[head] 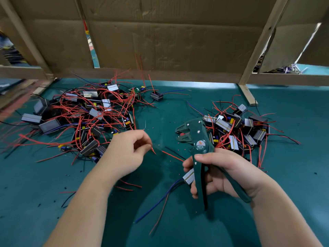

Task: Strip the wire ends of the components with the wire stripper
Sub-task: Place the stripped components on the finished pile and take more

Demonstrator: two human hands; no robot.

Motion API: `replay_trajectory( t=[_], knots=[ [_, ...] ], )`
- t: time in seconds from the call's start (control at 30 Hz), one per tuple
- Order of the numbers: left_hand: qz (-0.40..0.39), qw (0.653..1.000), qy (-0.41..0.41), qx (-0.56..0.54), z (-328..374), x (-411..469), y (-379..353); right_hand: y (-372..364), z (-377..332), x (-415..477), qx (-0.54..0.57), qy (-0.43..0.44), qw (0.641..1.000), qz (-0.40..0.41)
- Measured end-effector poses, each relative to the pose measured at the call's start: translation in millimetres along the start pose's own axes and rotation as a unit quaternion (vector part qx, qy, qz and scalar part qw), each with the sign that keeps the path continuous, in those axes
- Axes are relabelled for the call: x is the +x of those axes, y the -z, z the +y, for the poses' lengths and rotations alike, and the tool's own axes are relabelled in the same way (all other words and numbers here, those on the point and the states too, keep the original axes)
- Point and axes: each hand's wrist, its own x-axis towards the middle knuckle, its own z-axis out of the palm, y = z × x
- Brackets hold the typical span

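My right hand (pixel 220 173) grips the handles of a dark green wire stripper (pixel 197 138), jaws pointing up and left. The same hand also holds a small grey-and-black component (pixel 188 176) against the handles; its blue and dark red leads (pixel 160 202) trail down over the mat, and a red lead (pixel 172 155) runs up and left from it. My left hand (pixel 126 154) hovers left of the tool, thumb and fingers pinching a red wire end (pixel 153 151). A large tangled pile of components (pixel 85 118) lies at the left, a smaller pile (pixel 238 129) at the right.
The work surface is a teal mat (pixel 178 229) scattered with small bits of insulation. Cardboard panels on a wooden frame (pixel 160 41) wall off the back. A wooden post foot (pixel 247 94) stands at the back right. One stray component (pixel 156 96) lies between the piles.
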Motion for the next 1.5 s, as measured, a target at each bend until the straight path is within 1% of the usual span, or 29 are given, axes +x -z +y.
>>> replay_trajectory(
  t=[0.07, 0.13, 0.2, 0.3, 0.33, 0.4, 0.43, 0.47, 0.5, 0.6, 0.63, 0.7, 0.73, 0.77, 0.8, 0.87, 0.9, 0.93, 1.03, 1.13, 1.23, 1.37, 1.43, 1.5],
  knots=[
    [0.046, 0.997, 0.005, -0.057, 2.3, 0.4, -1.3, -1.2, -1.0, -3.1, -0.016, 0.010, 1.000, -0.005],
    [0.092, 0.990, 0.033, -0.097, 1.4, 2.6, -1.5, -3.4, -3.3, -5.7, -0.029, 0.015, 0.999, -0.018],
    [0.125, 0.985, 0.063, -0.100, 1.6, 3.8, -6.4, -5.6, -5.8, -6.6, -0.045, 0.020, 0.999, -0.020],
    [0.144, 0.980, 0.104, -0.091, 0.6, 3.7, -11.0, -6.5, -7.9, -8.6, -0.051, 0.017, 0.999, -0.001],
    [0.173, 0.975, 0.116, -0.075, -2.9, 4.9, -6.1, -4.7, -7.5, -11.9, -0.061, 0.007, 0.998, 0.006],
    [0.264, 0.950, 0.154, -0.058, -18.2, 10.4, 15.0, 1.2, -6.8, -21.7, -0.093, -0.014, 0.995, 0.022],
    [0.297, 0.937, 0.171, -0.068, -24.7, 12.2, 27.8, 4.2, -7.4, -26.9, -0.103, -0.019, 0.994, 0.030],
    [0.307, 0.931, 0.181, -0.085, -27.7, 13.0, 37.5, 7.8, -9.6, -31.4, -0.105, -0.017, 0.994, 0.037],
    [0.286, 0.935, 0.186, -0.099, -28.1, 13.3, 41.4, 11.5, -12.6, -34.1, -0.107, -0.009, 0.993, 0.040],
    [0.145, 0.962, 0.197, -0.120, -13.9, 13.8, 22.6, 16.5, -24.7, -36.5, -0.117, 0.022, 0.993, 0.028],
    [0.115, 0.971, 0.185, -0.097, -10.0, 10.7, 13.4, 16.5, -29.0, -36.4, -0.115, 0.027, 0.993, 0.020],
    [0.103, 0.984, 0.143, -0.029, -4.7, 6.1, 2.2, 15.4, -34.0, -35.9, -0.104, 0.027, 0.994, 0.012],
    [0.104, 0.984, 0.137, -0.039, -3.8, 6.3, -0.2, 14.6, -35.0, -35.8, -0.099, 0.025, 0.995, 0.010],
    [0.094, 0.981, 0.144, -0.085, -3.2, 7.1, -1.1, 13.8, -35.2, -34.8, -0.097, 0.023, 0.995, 0.007],
    [0.075, 0.971, 0.157, -0.162, -0.6, 7.0, -0.3, 13.2, -34.8, -33.5, -0.098, 0.020, 0.995, 0.003],
    [0.034, 0.932, 0.164, -0.322, 8.0, 6.3, 2.1, 11.5, -33.5, -30.0, -0.107, 0.014, 0.994, -0.002],
    [0.016, 0.914, 0.155, -0.376, 11.5, 5.6, 2.5, 10.2, -32.6, -28.2, -0.112, 0.009, 0.994, -0.005],
    [0.006, 0.904, 0.137, -0.404, 14.6, 4.8, 2.2, 8.3, -31.9, -26.4, -0.114, 0.004, 0.993, -0.007],
    [0.011, 0.904, 0.083, -0.419, 20.2, 1.5, -2.4, 1.5, -30.1, -22.3, -0.113, -0.012, 0.993, -0.012],
    [0.048, 0.905, 0.064, -0.417, 18.1, 3.0, -5.8, -1.7, -26.4, -19.0, -0.122, -0.026, 0.992, 0.003],
    [0.071, 0.923, 0.059, -0.373, 9.6, 4.8, -3.6, -4.2, -23.7, -16.9, -0.132, -0.033, 0.990, 0.028],
    [0.071, 0.951, 0.079, -0.290, 4.8, 3.4, -4.0, -7.0, -23.5, -16.1, -0.141, -0.036, 0.989, 0.037],
    [0.064, 0.962, 0.069, -0.258, 3.0, 2.8, -5.0, -7.5, -23.0, -15.4, -0.145, -0.039, 0.988, 0.036],
    [0.056, 0.965, 0.056, -0.249, 0.3, 2.7, -4.5, -7.6, -21.7, -14.6, -0.147, -0.042, 0.988, 0.034]
  ],
)
